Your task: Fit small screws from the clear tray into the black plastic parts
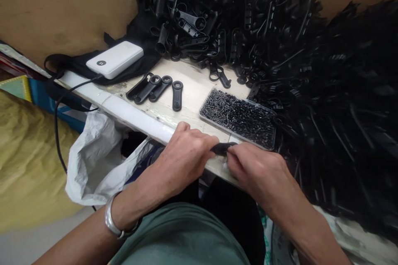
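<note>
Left hand [183, 157] and right hand [255, 172] meet at the near edge of the table [192, 95]; both sets of fingers are pressed together, pinching one black plastic part [223, 148] between them. Just beyond that part lies a clear tray of small black screws [239, 118]; left of the tray, four loose black parts [155, 89] lie in a row; farther left sits a white power bank [114, 59]; behind and right of the tray, a large heap of black parts [280, 41] crowds the surface; a white bag [93, 157] hangs below the table edge.
</note>
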`<control>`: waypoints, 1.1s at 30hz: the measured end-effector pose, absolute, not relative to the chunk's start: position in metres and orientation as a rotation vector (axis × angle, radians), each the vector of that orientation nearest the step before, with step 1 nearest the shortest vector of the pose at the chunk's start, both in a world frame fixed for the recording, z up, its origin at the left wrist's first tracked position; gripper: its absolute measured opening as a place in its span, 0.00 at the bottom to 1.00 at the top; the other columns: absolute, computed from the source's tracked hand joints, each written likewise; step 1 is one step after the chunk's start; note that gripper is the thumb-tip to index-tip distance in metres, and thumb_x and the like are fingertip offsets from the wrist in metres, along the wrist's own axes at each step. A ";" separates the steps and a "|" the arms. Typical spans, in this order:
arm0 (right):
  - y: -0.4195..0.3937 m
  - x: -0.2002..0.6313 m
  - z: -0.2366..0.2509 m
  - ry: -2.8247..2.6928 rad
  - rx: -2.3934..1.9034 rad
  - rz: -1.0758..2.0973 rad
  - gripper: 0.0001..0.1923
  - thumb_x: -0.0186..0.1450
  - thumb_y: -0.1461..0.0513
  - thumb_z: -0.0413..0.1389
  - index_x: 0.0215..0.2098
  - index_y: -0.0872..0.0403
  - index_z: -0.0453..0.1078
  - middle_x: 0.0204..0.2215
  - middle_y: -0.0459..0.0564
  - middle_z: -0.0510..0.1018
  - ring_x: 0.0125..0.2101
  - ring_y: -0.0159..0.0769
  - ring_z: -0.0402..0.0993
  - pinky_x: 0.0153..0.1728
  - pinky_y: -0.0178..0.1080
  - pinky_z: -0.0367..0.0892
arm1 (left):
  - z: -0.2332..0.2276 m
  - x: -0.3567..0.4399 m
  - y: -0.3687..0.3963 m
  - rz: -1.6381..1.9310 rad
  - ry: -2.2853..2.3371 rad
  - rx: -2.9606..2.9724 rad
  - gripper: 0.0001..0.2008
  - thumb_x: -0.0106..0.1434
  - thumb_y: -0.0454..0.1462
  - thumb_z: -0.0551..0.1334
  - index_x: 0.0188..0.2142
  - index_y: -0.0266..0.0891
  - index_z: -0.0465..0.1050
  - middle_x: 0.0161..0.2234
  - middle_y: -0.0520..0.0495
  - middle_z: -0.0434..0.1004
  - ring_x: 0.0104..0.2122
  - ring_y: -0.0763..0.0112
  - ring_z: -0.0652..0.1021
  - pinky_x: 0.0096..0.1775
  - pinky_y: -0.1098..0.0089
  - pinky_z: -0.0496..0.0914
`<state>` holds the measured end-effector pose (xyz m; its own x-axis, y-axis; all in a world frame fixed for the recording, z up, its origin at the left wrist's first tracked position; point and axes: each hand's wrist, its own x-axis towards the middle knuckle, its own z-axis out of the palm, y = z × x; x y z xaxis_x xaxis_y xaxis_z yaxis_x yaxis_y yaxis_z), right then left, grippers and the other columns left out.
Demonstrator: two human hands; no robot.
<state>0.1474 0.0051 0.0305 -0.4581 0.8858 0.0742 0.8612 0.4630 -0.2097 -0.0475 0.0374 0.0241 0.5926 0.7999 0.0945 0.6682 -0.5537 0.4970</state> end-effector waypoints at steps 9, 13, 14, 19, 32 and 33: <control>0.012 0.148 0.039 -2.283 -1.597 0.603 0.10 0.69 0.65 0.47 0.32 0.54 0.68 0.28 0.44 0.72 0.29 0.31 0.69 0.32 0.35 0.58 | 0.027 -0.048 0.035 0.366 1.057 2.535 0.14 0.66 0.27 0.51 0.39 0.42 0.71 0.34 0.52 0.73 0.34 0.70 0.70 0.37 0.63 0.52; 0.012 0.142 0.036 -2.284 -1.690 0.513 0.12 0.68 0.64 0.47 0.27 0.54 0.64 0.23 0.44 0.70 0.25 0.33 0.66 0.29 0.36 0.56 | 0.024 -0.049 0.034 0.345 1.031 2.587 0.17 0.62 0.25 0.51 0.42 0.46 0.71 0.36 0.51 0.71 0.34 0.68 0.67 0.37 0.63 0.52; 0.012 0.141 0.035 -2.282 -1.707 0.496 0.12 0.67 0.63 0.47 0.26 0.54 0.63 0.22 0.44 0.69 0.24 0.33 0.66 0.28 0.37 0.56 | 0.024 -0.050 0.034 0.343 1.026 2.591 0.18 0.61 0.24 0.51 0.41 0.46 0.71 0.36 0.51 0.70 0.33 0.68 0.67 0.37 0.62 0.52; 0.014 0.137 0.040 -2.261 -1.793 0.512 0.13 0.66 0.62 0.47 0.23 0.53 0.61 0.20 0.43 0.69 0.20 0.32 0.65 0.24 0.36 0.55 | 0.021 -0.051 0.036 0.361 1.003 2.592 0.16 0.59 0.24 0.52 0.39 0.45 0.71 0.34 0.51 0.67 0.33 0.67 0.65 0.37 0.61 0.52; 0.020 0.134 0.044 -2.362 -1.889 0.502 0.14 0.66 0.63 0.45 0.22 0.52 0.60 0.18 0.44 0.69 0.19 0.33 0.66 0.21 0.35 0.55 | 0.019 -0.050 0.038 0.374 0.961 2.577 0.13 0.63 0.27 0.51 0.38 0.43 0.70 0.34 0.49 0.67 0.33 0.66 0.65 0.38 0.60 0.52; 0.019 0.135 0.043 -2.400 -1.881 0.445 0.14 0.66 0.63 0.45 0.22 0.52 0.59 0.17 0.44 0.68 0.18 0.33 0.66 0.21 0.35 0.55 | 0.018 -0.050 0.038 0.378 0.958 2.575 0.13 0.64 0.27 0.51 0.38 0.43 0.70 0.34 0.49 0.67 0.33 0.66 0.65 0.38 0.60 0.52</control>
